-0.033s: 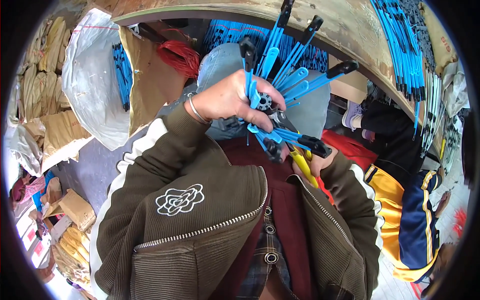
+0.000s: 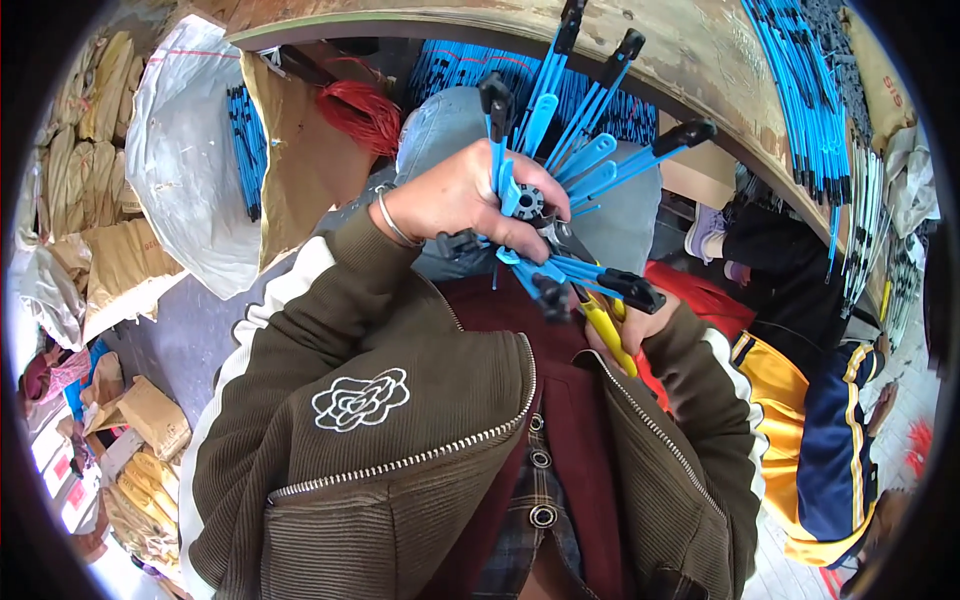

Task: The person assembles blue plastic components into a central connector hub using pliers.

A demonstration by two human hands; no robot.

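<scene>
My left hand is closed around the middle of a blue spoked frame, with thumb and fingers about its round, notched dark hub. Blue rods with black end pieces fan out from the hub, and flat blue blades lie among them. Below and right of the frame, my right hand is wrapped round yellow-handled pliers. The metal jaws of the pliers reach up beside the hub, next to my left thumb. Whether the jaws grip a part there is hard to make out. Rods partly cover my right fingers.
A wooden table edge curves above my knees, with bundled blue rods on its right. At left stand a white plastic sack and an open carton beside red cord. Another person's legs are close at right.
</scene>
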